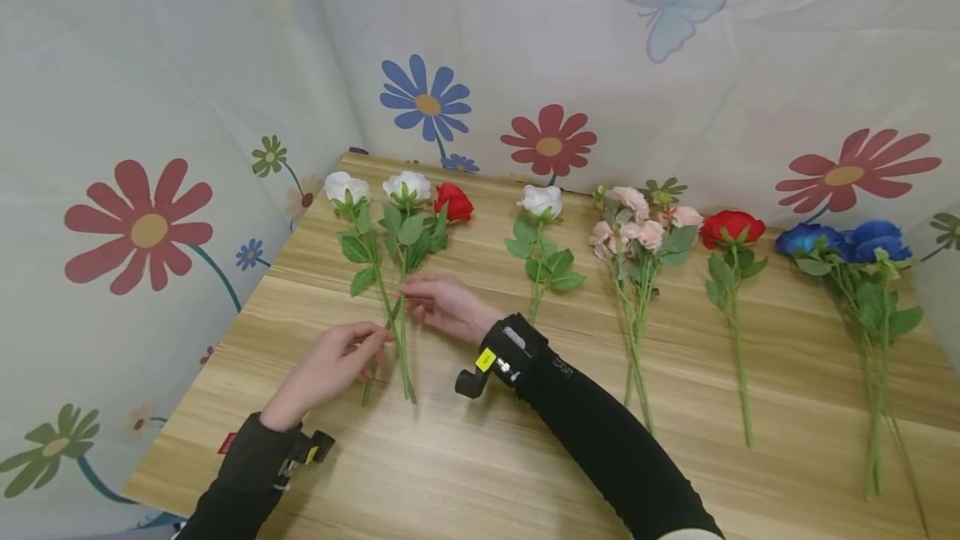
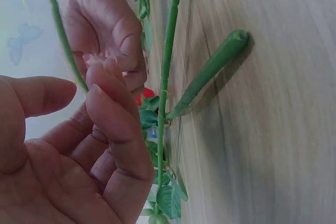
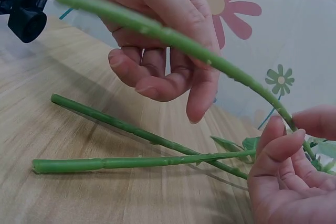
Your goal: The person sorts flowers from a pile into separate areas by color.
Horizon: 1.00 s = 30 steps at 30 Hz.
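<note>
My right hand (image 1: 447,304) pinches the green stem (image 3: 173,38) of a rose between thumb and fingertips; the stem's lower end is raised off the table. Which bloom it belongs to is hard to tell. Beside it, my left hand (image 1: 333,365) hovers near the stems, its fingers loosely bent and the thumb apart from them in the left wrist view. At the table's left lie a white rose (image 1: 347,187), another white rose (image 1: 407,187) and a red rose (image 1: 453,202), their leafy stems crossing. Two stem ends (image 3: 100,164) lie below the raised one in the right wrist view.
Farther right on the wooden table (image 1: 420,473) lie a white rose (image 1: 541,201), pink flowers (image 1: 632,215), a red rose (image 1: 732,227) and blue flowers (image 1: 873,240), blooms toward the back. A printed cloth (image 1: 480,40) hangs behind and along the left.
</note>
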Tool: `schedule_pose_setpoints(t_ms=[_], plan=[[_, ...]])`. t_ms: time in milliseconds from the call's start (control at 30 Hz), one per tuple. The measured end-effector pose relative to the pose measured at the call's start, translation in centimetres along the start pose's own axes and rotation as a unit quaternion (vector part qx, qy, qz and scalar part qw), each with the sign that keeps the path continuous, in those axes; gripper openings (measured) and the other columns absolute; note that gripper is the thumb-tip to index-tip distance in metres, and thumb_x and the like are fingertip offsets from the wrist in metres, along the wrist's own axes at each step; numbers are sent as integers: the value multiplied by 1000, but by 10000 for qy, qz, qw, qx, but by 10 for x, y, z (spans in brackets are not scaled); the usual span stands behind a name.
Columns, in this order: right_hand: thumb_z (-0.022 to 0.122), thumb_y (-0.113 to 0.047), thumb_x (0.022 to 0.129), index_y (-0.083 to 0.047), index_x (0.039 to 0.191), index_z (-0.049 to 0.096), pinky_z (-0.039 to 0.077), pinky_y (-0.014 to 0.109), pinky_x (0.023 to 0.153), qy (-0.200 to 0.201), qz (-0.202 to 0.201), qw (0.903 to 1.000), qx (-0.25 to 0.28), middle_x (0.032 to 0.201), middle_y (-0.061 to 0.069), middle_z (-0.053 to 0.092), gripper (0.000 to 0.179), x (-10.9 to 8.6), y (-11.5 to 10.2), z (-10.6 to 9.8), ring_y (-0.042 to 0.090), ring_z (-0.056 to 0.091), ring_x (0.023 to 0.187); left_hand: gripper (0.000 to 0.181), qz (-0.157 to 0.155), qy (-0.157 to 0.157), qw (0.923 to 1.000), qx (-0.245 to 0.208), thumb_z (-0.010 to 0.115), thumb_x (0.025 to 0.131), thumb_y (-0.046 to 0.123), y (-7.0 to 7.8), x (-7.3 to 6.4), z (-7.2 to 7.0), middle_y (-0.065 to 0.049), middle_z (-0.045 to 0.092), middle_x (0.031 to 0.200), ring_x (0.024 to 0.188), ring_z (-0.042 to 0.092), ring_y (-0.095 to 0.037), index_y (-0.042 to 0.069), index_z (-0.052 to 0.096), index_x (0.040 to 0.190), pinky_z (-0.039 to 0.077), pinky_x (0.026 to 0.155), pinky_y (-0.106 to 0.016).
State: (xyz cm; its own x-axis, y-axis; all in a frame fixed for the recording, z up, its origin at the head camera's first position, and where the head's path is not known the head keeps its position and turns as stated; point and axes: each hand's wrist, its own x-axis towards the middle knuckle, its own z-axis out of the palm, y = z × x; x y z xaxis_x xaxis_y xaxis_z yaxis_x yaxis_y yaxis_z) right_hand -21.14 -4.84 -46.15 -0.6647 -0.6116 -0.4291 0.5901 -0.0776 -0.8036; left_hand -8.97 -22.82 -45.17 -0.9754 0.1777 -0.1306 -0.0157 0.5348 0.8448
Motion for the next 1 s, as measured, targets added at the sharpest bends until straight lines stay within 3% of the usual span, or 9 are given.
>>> schedule_pose_setpoints(t_ms=[167, 400, 567, 733, 1000], plan=[[54, 1, 100, 9, 138, 46, 48, 12, 65, -1, -58, 10000, -68, 91, 2, 63, 40, -2, -3, 0, 5, 58, 72, 34, -74, 127, 9998, 95, 49, 107, 26, 0, 0, -1, -13, 69, 90, 68, 63, -16, 2, 68, 121, 52, 61, -26], [53, 7, 98, -1, 115, 52, 51, 14, 65, -74, -278, 9995, 94, 84, 3, 64, 20, -4, -4, 1, 6, 60, 68, 36, -78, 410, 9984, 372, 50, 107, 29, 3, 4, -4, -16, 71, 95, 67, 66, -19, 0, 68, 119, 49, 56, -26], [51, 7, 98, 1, 125, 49, 51, 15, 68, -214, -416, 9989, -5, 83, 1, 64, 27, -9, -9, 3, 6, 59, 70, 37, -32, 689, 9955, 646, 49, 107, 32, 4, 9, -5, -16, 73, 105, 75, 70, -20, 3, 68, 121, 48, 56, -26], [49, 6, 100, 4, 131, 44, 51, 15, 69, -268, -581, 9979, -26, 86, 2, 64, 32, -17, -17, 3, 6, 60, 72, 38, 141, 776, 9934, 836, 48, 108, 32, 10, 17, -5, -16, 74, 109, 86, 73, -24, 3, 68, 123, 50, 62, -28], [48, 5, 100, -2, 119, 49, 51, 15, 69, 24, -1007, 9949, -54, 83, -1, 64, 21, -34, -28, -16, 5, 61, 71, 40, 336, 940, 9891, 1082, 49, 107, 32, 24, 30, -1, -16, 73, 114, 86, 71, -22, 2, 67, 126, 51, 68, -30]])
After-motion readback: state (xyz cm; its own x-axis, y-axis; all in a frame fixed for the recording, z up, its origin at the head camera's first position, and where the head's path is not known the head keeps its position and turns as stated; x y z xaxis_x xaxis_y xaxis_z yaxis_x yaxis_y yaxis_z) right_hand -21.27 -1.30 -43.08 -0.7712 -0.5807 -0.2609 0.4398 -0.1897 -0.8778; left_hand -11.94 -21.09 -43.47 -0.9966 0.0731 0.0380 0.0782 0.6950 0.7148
